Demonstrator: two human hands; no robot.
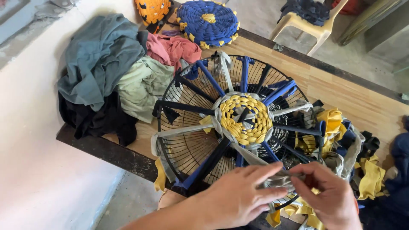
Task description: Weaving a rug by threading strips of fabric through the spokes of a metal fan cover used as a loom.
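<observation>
A grey fabric strip (pixel 279 179) is pinched between both hands at the near edge of the table. The left hand (pixel 232 198) has its fingers curled around the strip's left end, thumb pressed against it; the right hand (pixel 330 194) closes on the right end with fingertips bent in, so both hands are shut on the same strip. The strip runs up toward the centre of a round black wire fan guard (pixel 187 145) lying flat on the wooden table (pixel 341 91), its near rim overhanging the near edge. Strips of dark blue, black and grey cloth are stretched across the guard like spokes, knotted at the rim. At the hub sits a woven yellow disc (pixel 246 119) bordered with grey weave. Just right of the guard, by the right hand, lies a heap of fabric scraps (pixel 347 145) in yellow, navy, grey and black. Toward the table's left end is a pile of cloth (pixel 104 64): teal on top, black beneath, pale green and pink beside it. At the far edge lie a finished round blue mat (pixel 208 23) with yellow trim and an orange mat (pixel 152 10) next to it. Beyond the table stands a cream plastic chair (pixel 306 25) with dark clothing on its seat.
</observation>
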